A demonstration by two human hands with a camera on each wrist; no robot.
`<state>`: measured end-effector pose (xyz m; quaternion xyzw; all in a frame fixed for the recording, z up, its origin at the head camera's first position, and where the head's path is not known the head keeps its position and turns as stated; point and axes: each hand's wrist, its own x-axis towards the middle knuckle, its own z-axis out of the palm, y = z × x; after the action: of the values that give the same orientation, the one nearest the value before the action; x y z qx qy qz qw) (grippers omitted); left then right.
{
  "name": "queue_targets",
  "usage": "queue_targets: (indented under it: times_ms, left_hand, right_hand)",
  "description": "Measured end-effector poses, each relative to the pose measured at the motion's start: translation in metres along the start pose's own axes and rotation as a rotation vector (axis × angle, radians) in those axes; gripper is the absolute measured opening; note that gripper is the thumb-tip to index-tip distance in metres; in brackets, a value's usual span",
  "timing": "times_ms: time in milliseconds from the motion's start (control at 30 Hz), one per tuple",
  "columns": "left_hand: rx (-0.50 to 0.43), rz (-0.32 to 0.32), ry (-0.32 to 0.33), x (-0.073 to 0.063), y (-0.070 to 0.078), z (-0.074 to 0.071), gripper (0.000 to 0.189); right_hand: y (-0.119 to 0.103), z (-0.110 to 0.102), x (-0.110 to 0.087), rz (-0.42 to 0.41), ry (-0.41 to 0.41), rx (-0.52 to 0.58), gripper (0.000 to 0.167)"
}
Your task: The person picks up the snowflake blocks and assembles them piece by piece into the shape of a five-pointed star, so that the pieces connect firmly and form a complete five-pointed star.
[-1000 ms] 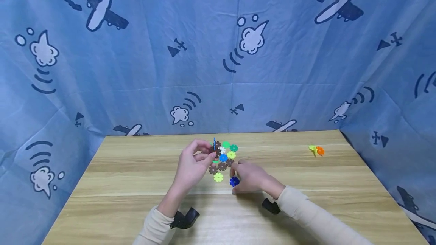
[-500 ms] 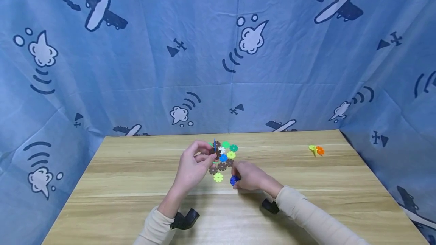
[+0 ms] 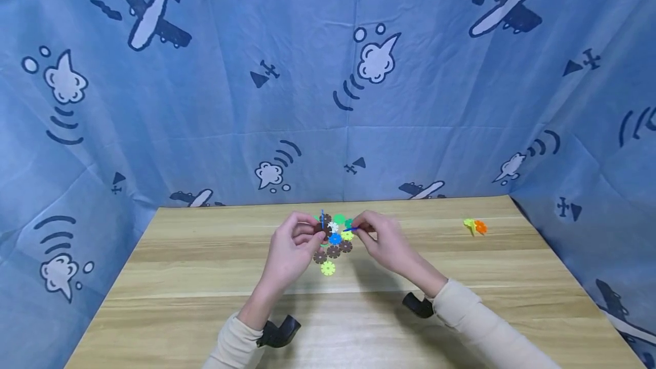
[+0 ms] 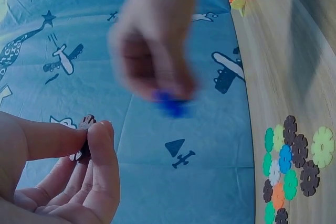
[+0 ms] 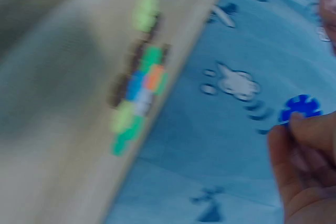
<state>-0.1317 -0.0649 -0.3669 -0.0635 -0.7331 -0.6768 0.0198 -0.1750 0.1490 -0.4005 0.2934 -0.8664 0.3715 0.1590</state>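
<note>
My left hand [image 3: 289, 249] pinches a dark brown notched disc [image 4: 88, 127], a snowflake building piece, between thumb and fingers above the table. In the head view a blue disc [image 3: 322, 217] stands edge-on right by the brown one. My right hand [image 3: 389, 244] is raised on the other side, thumb and fingertips pinching a dark blue notched disc [image 5: 301, 106]. That disc shows edge-on in the head view and blurred in the left wrist view. A short gap separates the two hands, with loose discs lying on the table below them.
A cluster of flat discs includes a yellow-green disc [image 3: 328, 268], a brown disc [image 3: 333, 251], a bright blue disc [image 3: 335, 238] and a green disc [image 3: 340, 219]. Far right on the wooden table [image 3: 205, 266] lie a joined yellow piece [image 3: 470, 225] and orange piece [image 3: 480, 227]. A patterned blue curtain [image 3: 318, 73] borders the table.
My right hand has picked the dark blue disc up from the table and carried it up and forward, level with the left hand. The left hand has stayed nearly still with its brown disc.
</note>
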Motion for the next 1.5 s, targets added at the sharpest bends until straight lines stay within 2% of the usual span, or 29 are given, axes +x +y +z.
queue_targets:
  times_ms: [67, 133, 233, 367, 600, 933, 1167, 1500]
  left_hand:
    - [0.013, 0.010, -0.002, 0.000, 0.000, 0.001, 0.021]
    - [0.023, 0.024, -0.001, -0.001, 0.000, 0.001, 0.020]
    - [0.032, 0.039, -0.005, -0.001, -0.001, 0.002, 0.020]
    - [0.034, 0.051, -0.011, -0.001, -0.001, 0.004, 0.019]
    - [0.042, 0.077, -0.031, -0.002, 0.000, 0.005, 0.016]
    - [0.057, 0.061, -0.050, 0.000, 0.000, 0.005, 0.017]
    - [0.066, 0.074, -0.062, 0.001, 0.000, 0.007, 0.016]
    - [0.096, 0.082, -0.088, -0.002, -0.002, 0.009, 0.015]
  right_hand:
    - [-0.007, -0.008, 0.005, -0.117, 0.084, 0.013, 0.017]
    - [-0.013, -0.015, 0.009, -0.221, 0.129, 0.028, 0.019]
    - [-0.021, -0.022, 0.011, -0.313, 0.139, 0.047, 0.022]
    - [-0.027, -0.024, 0.010, -0.383, 0.123, 0.030, 0.024]
    - [-0.027, -0.024, 0.009, -0.392, 0.115, 0.002, 0.024]
    - [-0.027, -0.028, 0.009, -0.389, 0.103, -0.013, 0.024]
    - [-0.025, -0.030, 0.009, -0.397, 0.091, -0.020, 0.024]
    - [-0.024, -0.031, 0.006, -0.404, 0.025, 0.006, 0.022]
